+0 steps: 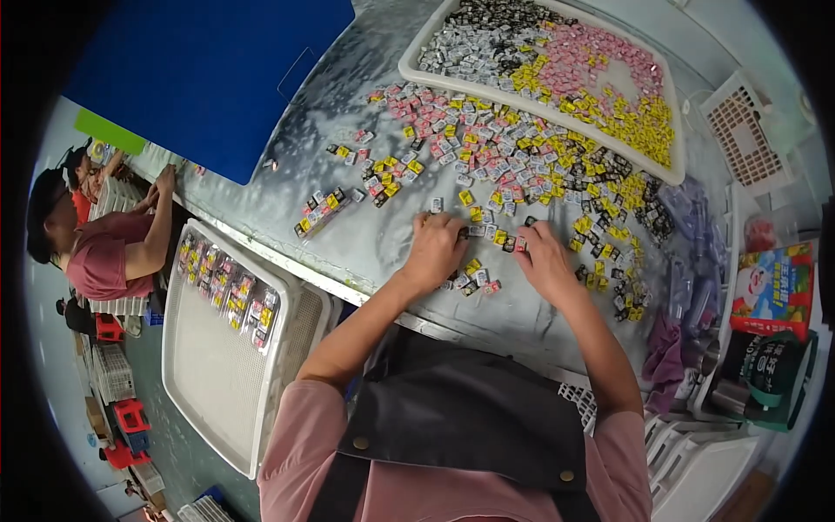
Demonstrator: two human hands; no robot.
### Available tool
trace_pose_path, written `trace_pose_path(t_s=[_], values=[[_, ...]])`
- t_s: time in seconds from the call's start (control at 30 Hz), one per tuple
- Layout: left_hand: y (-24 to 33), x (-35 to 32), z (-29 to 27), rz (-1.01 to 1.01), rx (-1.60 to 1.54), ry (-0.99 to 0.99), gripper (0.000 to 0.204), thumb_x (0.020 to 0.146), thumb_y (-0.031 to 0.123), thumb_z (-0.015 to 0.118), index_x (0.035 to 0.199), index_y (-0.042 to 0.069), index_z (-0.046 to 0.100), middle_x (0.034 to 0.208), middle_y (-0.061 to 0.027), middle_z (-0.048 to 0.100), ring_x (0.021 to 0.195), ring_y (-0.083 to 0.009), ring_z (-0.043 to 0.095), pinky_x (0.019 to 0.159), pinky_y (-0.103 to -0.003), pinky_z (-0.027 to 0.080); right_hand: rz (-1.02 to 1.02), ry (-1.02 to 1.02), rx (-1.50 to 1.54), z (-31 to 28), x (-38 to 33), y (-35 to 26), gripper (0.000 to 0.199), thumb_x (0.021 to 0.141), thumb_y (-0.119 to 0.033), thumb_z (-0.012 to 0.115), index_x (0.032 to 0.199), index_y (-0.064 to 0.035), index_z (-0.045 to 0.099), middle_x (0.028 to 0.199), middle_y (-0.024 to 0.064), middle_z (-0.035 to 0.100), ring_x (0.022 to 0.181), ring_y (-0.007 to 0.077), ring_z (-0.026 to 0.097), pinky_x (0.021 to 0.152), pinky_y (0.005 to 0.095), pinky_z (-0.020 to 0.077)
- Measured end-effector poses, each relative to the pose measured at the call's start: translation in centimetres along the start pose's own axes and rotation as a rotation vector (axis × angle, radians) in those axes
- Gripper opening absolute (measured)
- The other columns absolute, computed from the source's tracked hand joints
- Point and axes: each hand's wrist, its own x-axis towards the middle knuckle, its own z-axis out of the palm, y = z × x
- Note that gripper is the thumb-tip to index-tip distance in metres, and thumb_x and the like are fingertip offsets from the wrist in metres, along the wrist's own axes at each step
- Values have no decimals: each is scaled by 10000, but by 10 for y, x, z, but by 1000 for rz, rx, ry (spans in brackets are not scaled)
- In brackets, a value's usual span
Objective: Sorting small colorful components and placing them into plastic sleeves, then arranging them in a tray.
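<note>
Both hands are down on the grey table (pixel 365 235) just below the big white tray (pixel 409 65), left hand (pixel 433 252) with fingers curled together over small coloured packets (pixel 487 235), right hand (pixel 544 259) pinching a dark packet (pixel 519 245) at its fingertips, the loose scatter spreading between hands and tray.

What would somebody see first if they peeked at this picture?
Probably the big scatter of tiny colourful packets across the shiny table, with more sorted by colour in the white tray behind. Next, the left hand and right hand pressed down among them.
</note>
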Motion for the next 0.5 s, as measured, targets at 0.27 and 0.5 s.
trace_pose_path(t_s=[0.27, 0.5], values=[[10, 5, -8, 61, 61, -58, 331, 816, 162, 752, 1126, 68, 685, 954, -121, 583, 987, -302, 571, 995, -478, 356, 49, -111, -23, -2, 6, -15, 433, 866, -110, 711, 1267, -22, 572, 1128, 174, 524, 992, 388, 599, 848, 456, 498], [6, 9, -9, 87, 52, -73, 310, 818, 157, 747, 1105, 58, 682, 936, -120, 579, 958, -290, 573, 996, -469, 366, -14, -135, -204, 5, 17, -19, 466, 871, -189, 724, 1305, -101, 581, 1143, 132, 522, 1068, 343, 586, 876, 455, 521]])
